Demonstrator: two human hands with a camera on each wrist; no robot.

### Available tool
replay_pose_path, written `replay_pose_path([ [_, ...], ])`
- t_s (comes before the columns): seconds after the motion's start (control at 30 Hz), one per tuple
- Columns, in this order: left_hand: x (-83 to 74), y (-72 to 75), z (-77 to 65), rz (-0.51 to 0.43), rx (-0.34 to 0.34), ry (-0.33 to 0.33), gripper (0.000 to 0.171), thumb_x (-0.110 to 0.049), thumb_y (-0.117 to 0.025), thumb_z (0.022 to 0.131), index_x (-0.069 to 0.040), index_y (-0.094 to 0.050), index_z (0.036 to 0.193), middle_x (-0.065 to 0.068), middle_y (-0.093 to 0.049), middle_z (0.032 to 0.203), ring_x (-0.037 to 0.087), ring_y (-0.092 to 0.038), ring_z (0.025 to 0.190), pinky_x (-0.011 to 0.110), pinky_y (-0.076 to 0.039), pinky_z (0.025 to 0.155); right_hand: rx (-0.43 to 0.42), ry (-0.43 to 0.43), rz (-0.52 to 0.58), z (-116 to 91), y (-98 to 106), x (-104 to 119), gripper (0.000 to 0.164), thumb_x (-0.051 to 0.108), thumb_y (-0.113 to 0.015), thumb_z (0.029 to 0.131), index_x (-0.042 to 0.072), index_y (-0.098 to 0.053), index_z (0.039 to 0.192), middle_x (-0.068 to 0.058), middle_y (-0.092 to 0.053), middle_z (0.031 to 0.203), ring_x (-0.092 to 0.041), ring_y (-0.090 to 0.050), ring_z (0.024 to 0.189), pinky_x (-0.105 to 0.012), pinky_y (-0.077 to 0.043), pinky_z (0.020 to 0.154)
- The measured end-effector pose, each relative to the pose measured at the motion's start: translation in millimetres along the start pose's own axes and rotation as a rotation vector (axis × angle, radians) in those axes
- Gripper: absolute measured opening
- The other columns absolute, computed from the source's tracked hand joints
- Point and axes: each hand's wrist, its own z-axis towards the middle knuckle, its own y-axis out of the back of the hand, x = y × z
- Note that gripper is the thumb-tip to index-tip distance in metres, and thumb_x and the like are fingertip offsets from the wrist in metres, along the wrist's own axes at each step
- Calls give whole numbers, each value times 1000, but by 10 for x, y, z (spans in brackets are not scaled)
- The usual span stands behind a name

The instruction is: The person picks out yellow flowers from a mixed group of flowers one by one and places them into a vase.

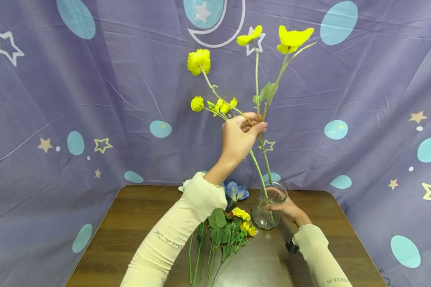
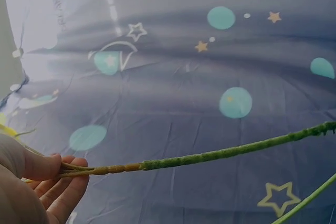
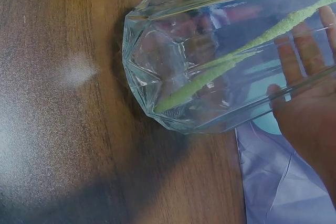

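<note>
My left hand (image 1: 238,133) pinches a long flower stem (image 2: 210,156) between thumb and fingers, at the brown joint where it branches. Its branches carry large yellow blooms (image 1: 295,39) above the hand, and the green lower end runs down into the mouth of a clear glass vase (image 1: 263,221). A second, lighter green stem (image 1: 257,165) also stands in the vase and leans left behind my left hand, toward smaller yellow flowers (image 1: 197,103). My right hand (image 1: 291,209) holds the vase round its side; through the glass (image 3: 157,51) the stem ends show near the base.
Left of the vase, several flowers lie on the brown wooden table (image 1: 107,243): yellow blooms (image 1: 241,214), a blue flower (image 1: 236,191) and green leaves (image 1: 218,223). My left sleeve (image 1: 176,231) passes over part of them. A purple patterned cloth (image 1: 129,79) hangs behind the table.
</note>
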Motion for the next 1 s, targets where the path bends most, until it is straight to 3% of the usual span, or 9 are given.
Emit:
replay_pose_path([
  [0.2, 105, -200, -73, 23, 74, 3, 11, 2, -78, 88, 9, -75, 97, 18, -76, 87, 20, -75, 76, 22, -59, 66, -25, -56, -33, -13, -6, -15, 60, -21, -69, 79, -14, -48, 135, 5, -66, 122, -11, -65, 110, -26, -52, 96],
  [0.4, 248, -340, -128, 114, 102, 20, 11, 0, -80, 87, 4, -77, 97, 13, -78, 91, 14, -75, 77, 16, -57, 68, -52, -102, -60, 7, -17, 12, 59, -19, -70, 80, -9, -51, 135, -1, -65, 123, -15, -64, 110, -28, -54, 93],
  [0.57, 362, -374, -169, 171, 135, 46, 9, -4, -80, 88, 0, -78, 96, 9, -78, 90, 9, -74, 77, 14, -55, 66, -56, -102, -48, 8, -32, 11, 57, -19, -71, 80, -7, -54, 133, -4, -65, 121, -16, -65, 107, -30, -56, 90],
  [0.7, 449, -383, -167, 208, 172, 42, 9, -6, -80, 88, 0, -78, 96, 9, -78, 89, 10, -74, 75, 14, -54, 65, -61, -88, -49, 7, -45, 1, 56, -20, -71, 78, 0, -59, 130, 0, -67, 117, -14, -66, 105, -30, -56, 89],
  [1.0, 571, -417, -184, 236, 209, 27, 11, -6, -80, 89, 1, -79, 98, 9, -78, 90, 13, -74, 75, 14, -53, 63, -67, -64, -35, 4, -40, -5, 59, -22, -71, 76, 5, -61, 127, 6, -69, 118, -10, -65, 108, -27, -55, 92],
])
